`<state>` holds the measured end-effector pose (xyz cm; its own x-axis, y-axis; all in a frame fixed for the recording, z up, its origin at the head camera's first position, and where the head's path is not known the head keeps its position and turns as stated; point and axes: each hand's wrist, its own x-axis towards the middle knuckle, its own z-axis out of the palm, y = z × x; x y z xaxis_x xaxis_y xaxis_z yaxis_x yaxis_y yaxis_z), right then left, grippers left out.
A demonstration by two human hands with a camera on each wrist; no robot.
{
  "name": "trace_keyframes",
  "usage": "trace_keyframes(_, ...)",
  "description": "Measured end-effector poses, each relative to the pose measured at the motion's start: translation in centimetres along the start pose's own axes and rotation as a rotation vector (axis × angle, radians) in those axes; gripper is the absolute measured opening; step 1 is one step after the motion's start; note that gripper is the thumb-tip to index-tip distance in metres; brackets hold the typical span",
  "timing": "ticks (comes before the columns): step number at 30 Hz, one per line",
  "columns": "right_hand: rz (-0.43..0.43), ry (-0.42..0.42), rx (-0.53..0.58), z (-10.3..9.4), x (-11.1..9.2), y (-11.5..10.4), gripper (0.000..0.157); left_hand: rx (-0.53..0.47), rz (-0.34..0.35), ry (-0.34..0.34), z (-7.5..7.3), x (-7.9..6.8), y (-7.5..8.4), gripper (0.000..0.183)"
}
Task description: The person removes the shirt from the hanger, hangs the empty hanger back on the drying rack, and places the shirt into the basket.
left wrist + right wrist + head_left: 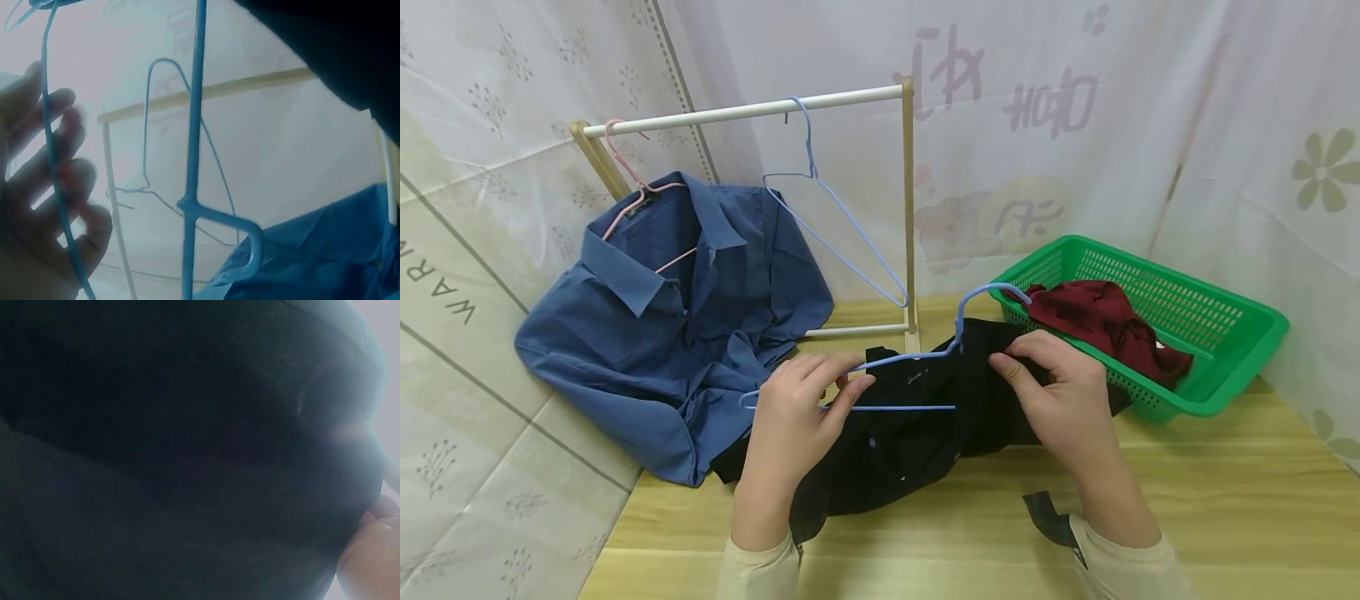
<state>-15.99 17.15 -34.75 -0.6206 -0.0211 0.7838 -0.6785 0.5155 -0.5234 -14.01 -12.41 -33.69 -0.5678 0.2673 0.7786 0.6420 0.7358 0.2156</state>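
Note:
My left hand [797, 408] pinches the upper arm of a blue hanger [910, 357] between thumb and fingers. The hook points right and away from me. Black cloth, a shirt with small buttons [887, 458], lies bunched on the table beneath, and the hanger's right half is inside it. With thumb and fingertips, my right hand [1067, 392] pinches the shirt's edge near the hook. In the left wrist view, the hanger [195, 125] crosses in front of the fingers. Black fabric [156, 487] fills most of the right wrist view and hides the rest of that hand.
A rack [908, 208] stands at the back, bearing an unfilled blue hanger [838, 196] and a blue shirt [647, 367] on a pink hanger [613, 150]. To the right sits a green basket [1232, 317] with dark red cloth [1097, 321]. Printed curtains surround the wooden table [955, 550].

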Motion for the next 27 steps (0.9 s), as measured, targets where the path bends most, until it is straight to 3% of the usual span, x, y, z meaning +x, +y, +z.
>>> trace_keyframes(6, 0.008, -0.015, -0.005, -0.12, -0.09, -0.20, 0.018, -0.067, -0.038, 0.037, 0.44, -0.19, -0.17, 0.011)
trace_keyframes(27, -0.006, -0.035, 0.056, 0.14, -0.14, -0.06, 0.022, -0.178, -0.111, 0.103, 0.04, -0.43, -0.26, 0.004)
